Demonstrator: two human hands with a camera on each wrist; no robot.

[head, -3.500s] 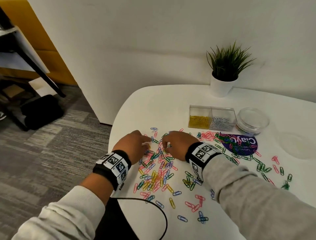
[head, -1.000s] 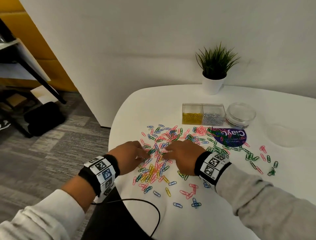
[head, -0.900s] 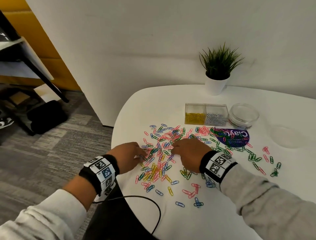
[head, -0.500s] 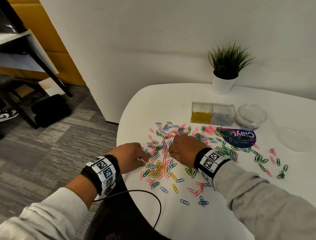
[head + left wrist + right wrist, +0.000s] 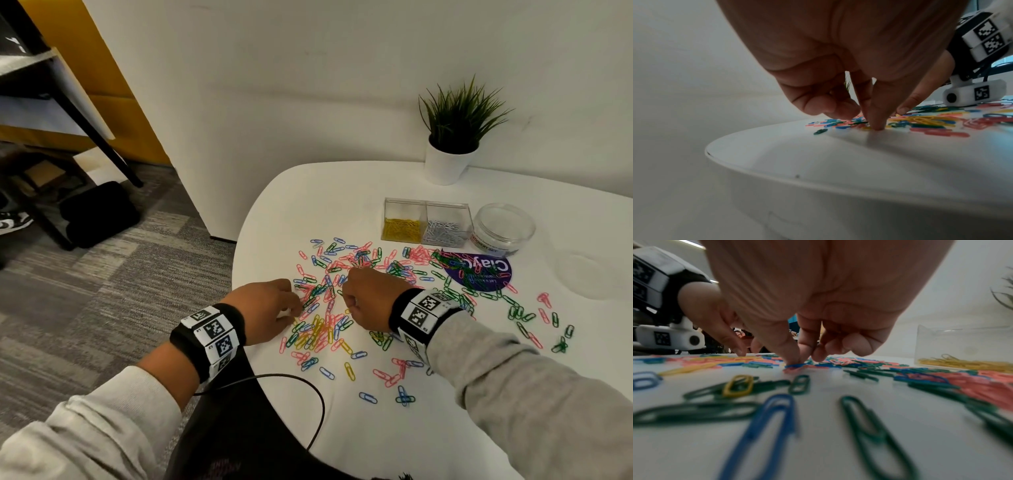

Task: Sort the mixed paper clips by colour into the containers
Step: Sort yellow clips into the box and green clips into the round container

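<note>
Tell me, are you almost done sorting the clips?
Not nearly. Done: yellow clips and silver clips sit in the clear box. In hand: the right hand and left hand are picking in the mixed pile. Left: pink, green and blue clips all over the table.

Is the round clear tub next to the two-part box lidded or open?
Open, it seems: the round clear tub shows a bare rim, and a clear lid-like disc lies apart on the table.

Right hand (image 5: pixel 366 301) now nearer left hand (image 5: pixel 267 313)
</note>
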